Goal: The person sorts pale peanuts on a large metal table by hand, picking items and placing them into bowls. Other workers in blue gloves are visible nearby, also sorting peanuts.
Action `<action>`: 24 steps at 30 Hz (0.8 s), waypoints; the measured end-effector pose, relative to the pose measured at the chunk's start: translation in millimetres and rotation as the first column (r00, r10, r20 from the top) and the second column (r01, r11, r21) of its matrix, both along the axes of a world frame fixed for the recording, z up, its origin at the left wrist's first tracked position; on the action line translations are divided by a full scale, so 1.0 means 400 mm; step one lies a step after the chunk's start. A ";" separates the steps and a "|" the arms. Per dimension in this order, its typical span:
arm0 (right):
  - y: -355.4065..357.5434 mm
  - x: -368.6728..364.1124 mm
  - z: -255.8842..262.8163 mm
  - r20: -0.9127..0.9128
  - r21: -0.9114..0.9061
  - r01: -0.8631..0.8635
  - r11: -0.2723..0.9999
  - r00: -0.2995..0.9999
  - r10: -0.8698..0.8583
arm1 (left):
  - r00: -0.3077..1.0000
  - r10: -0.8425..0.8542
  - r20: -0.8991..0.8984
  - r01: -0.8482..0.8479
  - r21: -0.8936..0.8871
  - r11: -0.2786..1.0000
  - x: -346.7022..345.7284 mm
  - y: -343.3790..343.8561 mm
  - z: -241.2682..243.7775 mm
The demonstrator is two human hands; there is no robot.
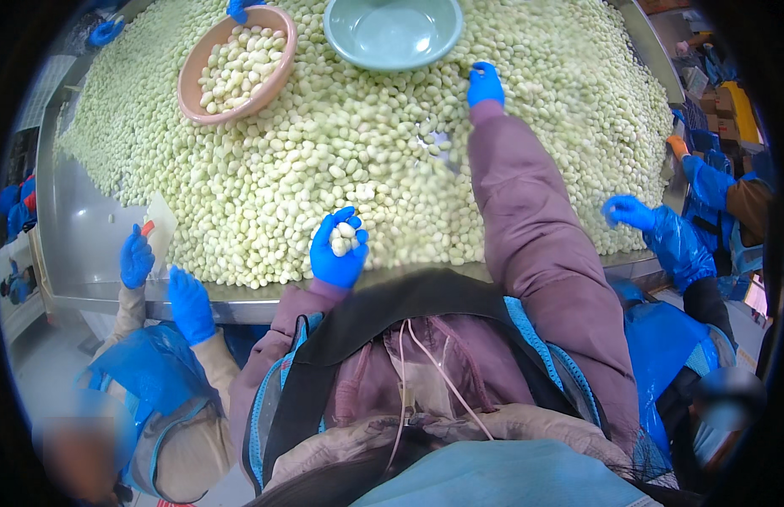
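Note:
My left hand (337,253), in a blue glove, is palm up near the front edge of the steel table, its fingers curled around several pale oval fruits (343,239). At the end of my outstretched arm, my right hand (485,85), also gloved in blue, is at the pile just right of the teal basin (395,60). Its fingertips are curled; whether a fruit is between them is not clear. A thick layer of pale green oval fruits (271,190) covers much of the table. The inside of the teal basin shows no fruits.
A pink basin (287,60) of fruits tilts at the back left, a blue-gloved hand (240,9) on its rim. To my left, a co-worker's hand (136,258) holds a scraper (164,228) with an orange handle. Another co-worker's hand (629,211) hovers right. The steel table (81,234) has raised sides.

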State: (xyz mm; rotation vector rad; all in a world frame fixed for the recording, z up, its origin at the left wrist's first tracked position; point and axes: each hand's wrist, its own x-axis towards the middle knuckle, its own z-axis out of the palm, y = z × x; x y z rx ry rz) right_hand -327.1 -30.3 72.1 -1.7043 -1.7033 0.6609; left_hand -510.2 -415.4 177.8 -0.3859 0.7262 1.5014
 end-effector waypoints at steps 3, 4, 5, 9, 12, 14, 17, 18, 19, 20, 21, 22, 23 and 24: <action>-0.004 -0.020 0.023 0.078 -0.022 0.017 1.000 0.997 -0.015 | 0.999 0.001 -0.037 -0.002 -0.024 1.000 0.005 0.008 -0.001; -0.003 -0.023 0.030 0.103 -0.041 0.031 0.999 0.994 -0.027 | 0.999 -0.002 -0.041 0.001 -0.027 1.000 0.005 0.010 -0.003; -0.004 -0.027 0.038 0.127 -0.059 0.045 0.997 0.991 -0.038 | 0.999 -0.005 -0.044 0.003 -0.030 1.000 0.005 0.012 -0.005; -0.038 -0.071 0.078 0.222 -0.063 -0.051 0.997 0.973 0.063 | 0.999 -0.010 -0.040 0.008 -0.036 0.999 0.001 0.017 -0.006; -0.047 -0.116 0.072 0.376 -0.025 -0.239 0.971 0.897 0.230 | 0.999 -0.023 -0.037 0.021 -0.039 0.999 -0.008 0.026 0.001; -0.023 -0.125 0.068 0.424 -0.078 -0.244 0.967 0.869 0.254 | 0.999 -0.029 -0.030 0.029 -0.007 1.000 -0.014 0.033 -0.006; -0.005 -0.135 0.070 0.490 -0.183 -0.258 0.949 0.813 0.315 | 0.999 -0.031 -0.033 0.032 0.012 0.999 -0.019 0.030 -0.007; -0.007 -0.129 0.062 0.513 -0.223 -0.258 0.940 0.789 0.338 | 0.999 -0.033 -0.032 0.034 0.014 0.999 -0.016 0.025 -0.010; -0.021 -0.121 0.053 0.516 -0.251 -0.246 0.936 0.785 0.344 | 1.000 -0.025 -0.003 0.025 0.037 0.999 -0.013 0.017 -0.008; -0.046 -0.105 0.041 0.519 -0.279 -0.232 0.932 0.780 0.349 | 0.999 -0.019 0.026 0.018 0.060 0.998 -0.008 0.006 -0.010; -0.076 -0.094 0.042 0.516 -0.309 -0.223 0.925 0.777 0.359 | 0.999 -0.010 0.049 0.006 0.080 0.997 -0.006 -0.009 -0.008; -0.117 -0.077 0.058 0.478 -0.339 -0.249 0.907 0.785 0.394 | 0.997 -0.018 0.071 0.010 0.108 0.994 -0.004 -0.021 -0.005; -0.156 -0.064 0.064 0.455 -0.370 -0.225 0.901 0.802 0.387 | 0.995 -0.027 0.092 0.014 0.137 0.990 -0.001 -0.034 -0.002; -0.181 -0.042 0.070 0.441 -0.390 -0.190 0.901 0.820 0.364 | 0.992 -0.050 0.115 0.028 0.180 0.983 0.003 -0.032 0.005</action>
